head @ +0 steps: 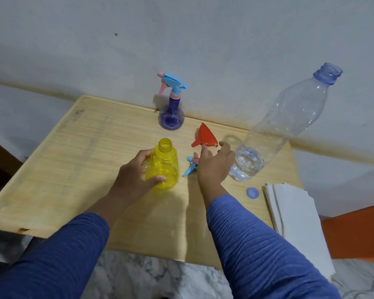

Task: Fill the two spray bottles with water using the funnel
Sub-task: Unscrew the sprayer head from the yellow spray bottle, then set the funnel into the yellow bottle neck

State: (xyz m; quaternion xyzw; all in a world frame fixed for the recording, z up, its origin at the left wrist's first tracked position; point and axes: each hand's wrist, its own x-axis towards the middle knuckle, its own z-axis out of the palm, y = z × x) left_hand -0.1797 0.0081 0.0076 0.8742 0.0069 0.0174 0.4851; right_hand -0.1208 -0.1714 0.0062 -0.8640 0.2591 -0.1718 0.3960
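A yellow spray bottle (163, 167) stands upright near the middle of the wooden table (73, 165), its neck uncapped. My left hand (136, 171) grips its body from the left. Its blue and pink spray head (190, 167) lies on the table beside it, partly under my right hand (214, 162). That hand hovers with loose fingers, fingertips at the rim of the red funnel (205, 135), which lies on its side. A purple spray bottle (171, 117) with its sprayer on stands at the back edge. A large clear water bottle (274, 130), uncapped, holds a little water at the bottom.
A blue bottle cap (252, 193) lies near the right front of the table. A stack of white paper napkins (296, 219) overhangs the table's right edge. A grey wall rises just behind the table. Marble-patterned floor shows below.
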